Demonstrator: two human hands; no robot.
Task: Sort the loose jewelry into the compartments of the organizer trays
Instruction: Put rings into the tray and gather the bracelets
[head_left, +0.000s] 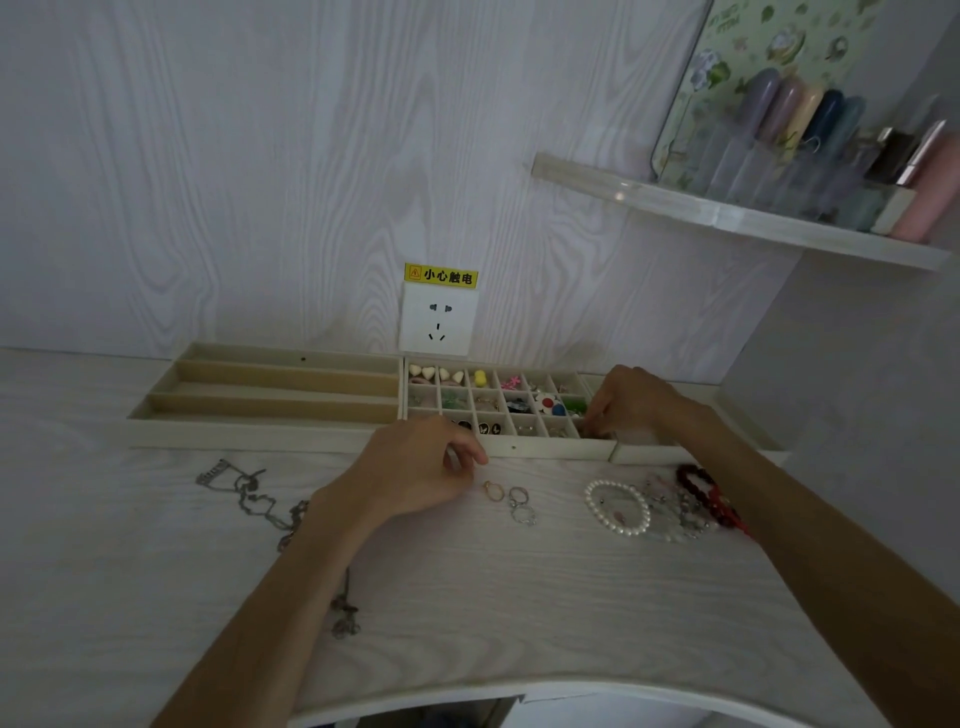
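Home, a dressing-table corner. I sit at a white wood-grain desk (467, 597) against a matching wall; wall socket (438, 326) with yellow warning label (440, 275); shelf (753, 218) holding cosmetic bottles (810, 135) beside a floral panel.

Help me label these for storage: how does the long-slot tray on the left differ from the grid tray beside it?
The long-slot tray has a few long channels running sideways; the grid tray is split into many small square cells. The long-slot tray's channels look empty, while most of the grid tray's cells hold small pieces. The left hand overlaps the grid tray's front edge, not the long-slot tray. Both are beige, low-walled, side by side against the wall.
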